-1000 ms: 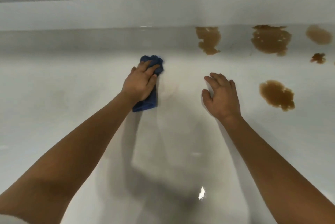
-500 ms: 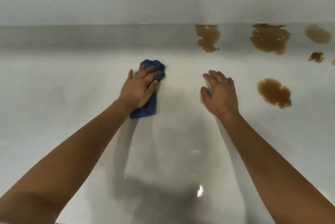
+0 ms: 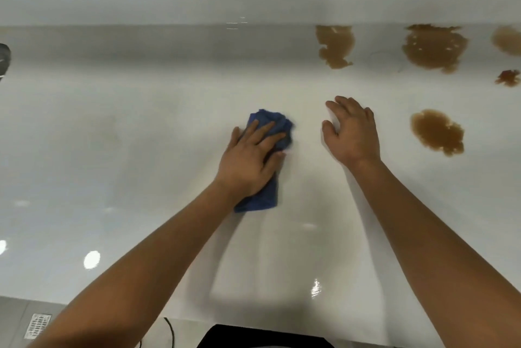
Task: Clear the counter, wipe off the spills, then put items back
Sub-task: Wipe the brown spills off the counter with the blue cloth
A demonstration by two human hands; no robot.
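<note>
A person leans over a glossy white counter [image 3: 141, 150], both bare forearms reaching in from the bottom of the frame. The left hand [image 3: 248, 161] lies flat, fingers spread, pressing down on a crumpled dark-blue cloth [image 3: 267, 195] near the counter's centre — the cloth sticks out past the fingertips at the far end and past the wrist at the near end. The right hand [image 3: 352, 133] rests just to the right of the cloth, open, fingers loosely splayed and slightly curled, holding nothing; whether the palm touches the surface can't be told.

Brown liquid spills sit to the right, apart from the cloth. The nearest brown puddle [image 3: 437, 130] lies just beside the right hand. Along the back edge, approx. in a row by the white upstand [image 3: 169, 1]: a narrow tan spill [image 3: 334, 44], a larger dark-brown spill [image 3: 434, 47], and a pale one cut by the frame's right edge [image 3: 507, 40]. A small reddish-brown spot [image 3: 509, 77] sits below that.

Bottom left — a grey tiled floor with a metal drain grate [image 3: 36, 325].
</note>
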